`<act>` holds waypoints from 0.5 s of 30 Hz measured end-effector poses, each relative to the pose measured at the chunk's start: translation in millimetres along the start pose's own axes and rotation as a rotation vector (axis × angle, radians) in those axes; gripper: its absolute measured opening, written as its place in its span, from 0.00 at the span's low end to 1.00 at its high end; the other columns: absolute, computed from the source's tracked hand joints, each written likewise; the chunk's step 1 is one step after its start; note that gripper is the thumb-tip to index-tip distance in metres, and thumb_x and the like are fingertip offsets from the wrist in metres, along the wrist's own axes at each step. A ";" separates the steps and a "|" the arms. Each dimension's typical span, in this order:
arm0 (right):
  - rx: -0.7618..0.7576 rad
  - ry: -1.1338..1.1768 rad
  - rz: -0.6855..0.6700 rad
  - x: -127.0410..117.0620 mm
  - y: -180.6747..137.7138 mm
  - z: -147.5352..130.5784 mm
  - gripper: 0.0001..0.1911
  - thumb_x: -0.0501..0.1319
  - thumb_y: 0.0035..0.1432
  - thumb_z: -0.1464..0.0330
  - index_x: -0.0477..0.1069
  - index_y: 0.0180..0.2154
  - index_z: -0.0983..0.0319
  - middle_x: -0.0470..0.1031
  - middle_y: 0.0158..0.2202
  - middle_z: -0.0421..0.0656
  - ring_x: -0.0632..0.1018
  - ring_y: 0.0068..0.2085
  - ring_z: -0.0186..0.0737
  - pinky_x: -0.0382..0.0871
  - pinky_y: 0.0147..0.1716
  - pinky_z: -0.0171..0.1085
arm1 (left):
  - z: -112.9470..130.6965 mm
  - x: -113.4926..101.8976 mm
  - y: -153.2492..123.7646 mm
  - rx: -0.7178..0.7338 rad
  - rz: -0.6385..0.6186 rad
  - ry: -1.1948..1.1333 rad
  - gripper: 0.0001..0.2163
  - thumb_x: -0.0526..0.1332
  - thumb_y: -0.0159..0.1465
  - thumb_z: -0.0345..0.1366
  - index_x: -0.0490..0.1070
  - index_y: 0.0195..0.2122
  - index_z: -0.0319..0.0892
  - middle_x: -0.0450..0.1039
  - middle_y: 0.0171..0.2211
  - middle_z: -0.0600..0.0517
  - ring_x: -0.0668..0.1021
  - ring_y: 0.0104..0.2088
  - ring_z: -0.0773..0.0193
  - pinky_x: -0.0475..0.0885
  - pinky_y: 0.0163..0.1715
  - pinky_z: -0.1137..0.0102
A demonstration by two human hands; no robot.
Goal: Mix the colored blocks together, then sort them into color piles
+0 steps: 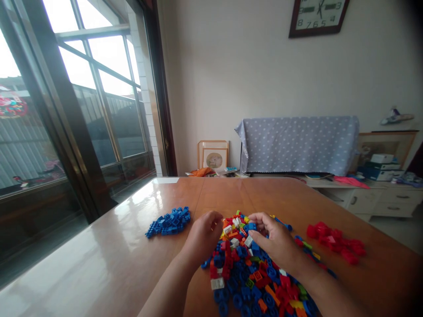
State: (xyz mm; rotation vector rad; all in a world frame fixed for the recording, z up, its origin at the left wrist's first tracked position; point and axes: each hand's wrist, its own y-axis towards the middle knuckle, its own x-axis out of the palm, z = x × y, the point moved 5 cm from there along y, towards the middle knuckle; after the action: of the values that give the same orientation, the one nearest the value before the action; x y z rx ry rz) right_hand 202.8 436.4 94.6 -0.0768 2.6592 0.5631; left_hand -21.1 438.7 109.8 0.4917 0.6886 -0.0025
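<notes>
A big mixed pile of plastic building bricks (244, 273) in blue, red, white, yellow, green and orange lies on the table in front of me. My left hand (205, 231) is at the pile's far left edge, its fingers curled in towards the thumb; whatever they hold, if anything, is hidden. On the far right side of the pile is my right hand (273, 240), with a blue brick (252, 226) between its thumb and fingertips. White bricks and a red piece with holes lie between the two hands.
A heap of blue bricks (170, 221) sits to the left on the brown table (228, 193), and a heap of red pieces (335, 240) to the right. Beyond the table stand a cloth-covered object (297, 145) and a white cabinet (380, 202). Glass doors (99, 88) line the left side.
</notes>
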 end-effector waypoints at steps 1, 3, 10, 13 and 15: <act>-0.014 -0.046 0.008 1.3 -1.7 -4.5 0.13 0.63 0.57 0.65 0.72 0.45 0.56 0.78 0.43 0.43 0.77 0.41 0.43 0.71 0.43 0.40 | 9.0 4.6 -3.1 0.023 -0.021 -0.047 0.07 0.56 0.68 0.38 0.73 0.40 0.44 0.77 0.33 0.53 0.76 0.34 0.65 0.67 0.33 0.73; -0.047 -0.139 -0.001 5.1 -5.4 -13.9 0.10 0.63 0.57 0.65 0.72 0.42 0.56 0.77 0.38 0.43 0.77 0.38 0.43 0.71 0.39 0.40 | 21.1 13.1 -8.2 0.037 -0.063 -0.125 0.07 0.58 0.68 0.40 0.74 0.40 0.44 0.77 0.34 0.53 0.76 0.34 0.65 0.67 0.32 0.73; -0.251 -0.244 -0.077 23.2 -17.7 -31.2 0.08 0.58 0.61 0.70 0.71 0.42 0.57 0.77 0.40 0.43 0.77 0.40 0.43 0.71 0.41 0.41 | 18.4 43.9 -11.7 -0.021 -0.204 -0.505 0.11 0.66 0.62 0.42 0.72 0.40 0.40 0.77 0.34 0.51 0.76 0.33 0.65 0.67 0.31 0.74; -0.287 -0.266 -0.088 28.2 -18.4 -26.2 0.12 0.57 0.61 0.72 0.71 0.46 0.57 0.77 0.43 0.44 0.77 0.42 0.43 0.72 0.44 0.42 | 13.2 50.4 -10.6 -0.093 -0.209 -0.653 0.09 0.67 0.59 0.36 0.71 0.38 0.39 0.75 0.33 0.51 0.75 0.32 0.66 0.66 0.29 0.75; -0.298 -0.270 -0.090 29.7 -17.6 -22.6 0.15 0.58 0.61 0.72 0.70 0.50 0.56 0.77 0.46 0.44 0.78 0.44 0.44 0.72 0.47 0.43 | 11.4 51.6 -9.8 -0.126 -0.205 -0.707 0.08 0.64 0.57 0.30 0.70 0.37 0.39 0.75 0.32 0.52 0.75 0.30 0.68 0.65 0.28 0.76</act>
State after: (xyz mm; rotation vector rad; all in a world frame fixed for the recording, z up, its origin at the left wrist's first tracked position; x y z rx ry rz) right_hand 169.3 412.2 94.4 -0.1918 2.2834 0.8697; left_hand 24.3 433.1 81.6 0.2657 0.0411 -0.3107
